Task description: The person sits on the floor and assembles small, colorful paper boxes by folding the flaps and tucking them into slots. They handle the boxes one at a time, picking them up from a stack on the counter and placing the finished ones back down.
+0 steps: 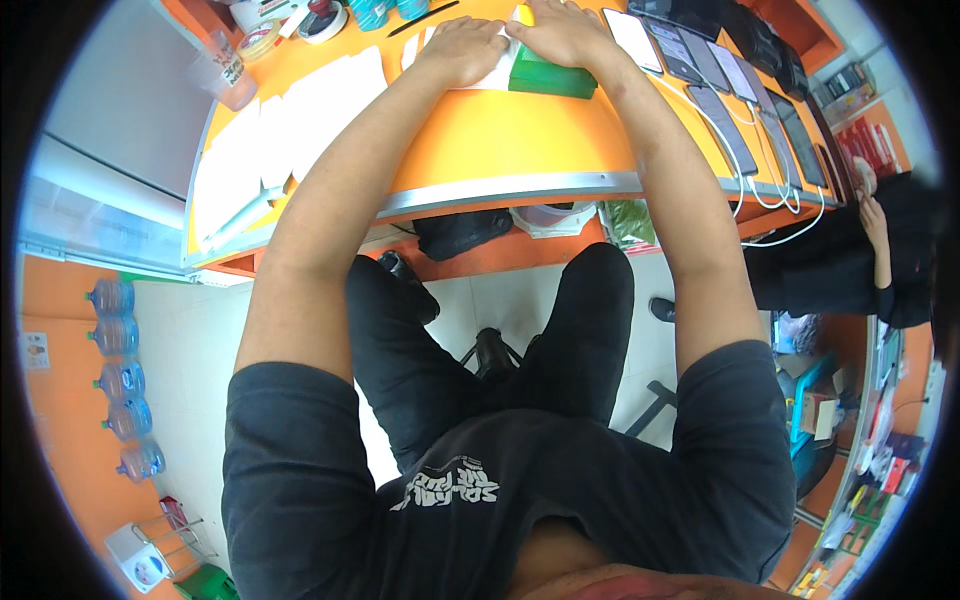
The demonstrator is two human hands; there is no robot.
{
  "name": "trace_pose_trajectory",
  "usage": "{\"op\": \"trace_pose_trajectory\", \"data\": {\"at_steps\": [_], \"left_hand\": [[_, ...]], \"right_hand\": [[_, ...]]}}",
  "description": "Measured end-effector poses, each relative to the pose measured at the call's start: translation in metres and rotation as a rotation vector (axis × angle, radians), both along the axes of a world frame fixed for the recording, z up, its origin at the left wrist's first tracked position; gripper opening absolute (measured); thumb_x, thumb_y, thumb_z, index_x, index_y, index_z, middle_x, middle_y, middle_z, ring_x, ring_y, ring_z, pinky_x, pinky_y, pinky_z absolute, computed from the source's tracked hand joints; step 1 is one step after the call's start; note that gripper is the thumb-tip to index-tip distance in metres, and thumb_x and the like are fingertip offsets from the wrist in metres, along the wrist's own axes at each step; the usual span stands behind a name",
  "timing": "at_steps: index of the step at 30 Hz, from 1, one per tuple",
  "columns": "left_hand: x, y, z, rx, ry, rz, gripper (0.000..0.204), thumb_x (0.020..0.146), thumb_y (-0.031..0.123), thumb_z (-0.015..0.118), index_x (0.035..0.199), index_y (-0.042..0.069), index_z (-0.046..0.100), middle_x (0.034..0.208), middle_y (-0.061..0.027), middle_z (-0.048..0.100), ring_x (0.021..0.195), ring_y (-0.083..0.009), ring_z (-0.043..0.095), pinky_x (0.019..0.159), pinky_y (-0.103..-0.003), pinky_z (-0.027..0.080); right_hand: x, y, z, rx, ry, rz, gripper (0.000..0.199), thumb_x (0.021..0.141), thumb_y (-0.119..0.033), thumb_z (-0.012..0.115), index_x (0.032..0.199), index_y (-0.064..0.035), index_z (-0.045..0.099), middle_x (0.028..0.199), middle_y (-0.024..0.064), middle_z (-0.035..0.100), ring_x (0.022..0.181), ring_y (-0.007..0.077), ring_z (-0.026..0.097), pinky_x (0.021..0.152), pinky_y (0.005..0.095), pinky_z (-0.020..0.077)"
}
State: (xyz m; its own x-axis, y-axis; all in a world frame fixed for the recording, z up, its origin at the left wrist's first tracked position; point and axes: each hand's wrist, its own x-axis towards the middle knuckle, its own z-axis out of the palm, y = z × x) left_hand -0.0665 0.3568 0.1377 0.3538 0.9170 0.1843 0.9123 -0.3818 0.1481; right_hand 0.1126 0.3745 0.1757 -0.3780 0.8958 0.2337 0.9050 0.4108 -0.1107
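Note:
Both my arms reach out over the orange table [500, 140]. Flat on white paper [490, 78] at the far side lies my left hand [465, 48], palm down with its fingers stretched out. My right hand [558, 36] is beside it, its thumb close to the left fingertips and spread from the other fingers. A green block-shaped box [552, 77] sits just under and in front of the right hand. Between that thumb and forefinger a small yellow thing [524, 15] shows, too little of it visible to name. The upper frame edge partly hides the right fingers.
White sheets [330, 110] and a plastic cup [232, 80] are on the left; tape rolls [260, 42] stand behind. Several phones [722, 130] with white cables [765, 190] line the right. A person in black [840, 255] stands at the right. Water bottles [122, 380] line the left wall.

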Motion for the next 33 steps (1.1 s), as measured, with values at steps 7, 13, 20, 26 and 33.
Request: {"op": "trace_pose_trajectory", "data": {"at_steps": [7,13,20,26,33], "left_hand": [[0.01,0.003,0.003,-0.099,-0.052,0.053,0.057,0.1,0.04,0.029,0.148,0.013,0.044,0.151,-0.0171,0.044,0.144,-0.0335,0.034,0.121,-0.048,0.021],[-0.034,0.016,0.017,-0.029,-0.805,-0.124,0.045,0.099,0.041,0.047,0.128,0.011,0.065,0.138,-0.0117,0.059,0.116,-0.0239,0.06,0.1,-0.035,0.047],[-0.152,-0.15,0.143,0.184,-0.58,-0.027,0.046,0.093,0.035,0.071,0.126,0.004,0.064,0.128,-0.0095,0.066,0.112,-0.021,0.062,0.1,-0.034,0.047],[-0.26,-0.277,0.097,-0.308,-0.001,0.424,0.06,0.082,0.041,0.082,0.129,0.007,0.066,0.133,-0.0155,0.064,0.124,-0.0326,0.058,0.107,-0.042,0.044],[-0.3,-0.262,0.077,-0.417,-0.222,0.339,0.045,0.084,0.037,0.08,0.118,0.008,0.074,0.116,-0.011,0.073,0.116,-0.0255,0.064,0.102,-0.038,0.047]], "right_hand": [[0.004,-0.022,0.02,-0.061,-0.115,-0.066,0.076,0.091,-0.061,0.043,0.148,-0.0111,0.045,0.145,0.0193,0.053,0.137,0.0333,0.048,0.114,0.0509,0.0328],[-0.012,-0.018,0.029,-0.097,-0.048,0.016,0.08,0.092,-0.062,0.044,0.153,-0.0112,0.039,0.152,0.0181,0.046,0.144,0.0332,0.039,0.119,0.0491,0.0263],[-0.001,-0.015,0.024,-0.118,-0.112,-0.032,0.078,0.093,-0.06,0.042,0.156,-0.0144,0.033,0.159,0.0162,0.036,0.148,0.0323,0.032,0.121,0.0505,0.0218],[-0.003,-0.013,0.033,-0.171,-0.112,0.033,0.079,0.093,-0.061,0.044,0.156,-0.0148,0.033,0.158,0.0162,0.039,0.148,0.0338,0.032,0.121,0.0538,0.0204],[0.003,-0.007,0.019,0.019,-0.136,0.031,0.074,0.095,-0.062,0.043,0.155,-0.0191,0.037,0.153,0.0178,0.045,0.146,0.0332,0.036,0.121,0.0518,0.0185]]}}
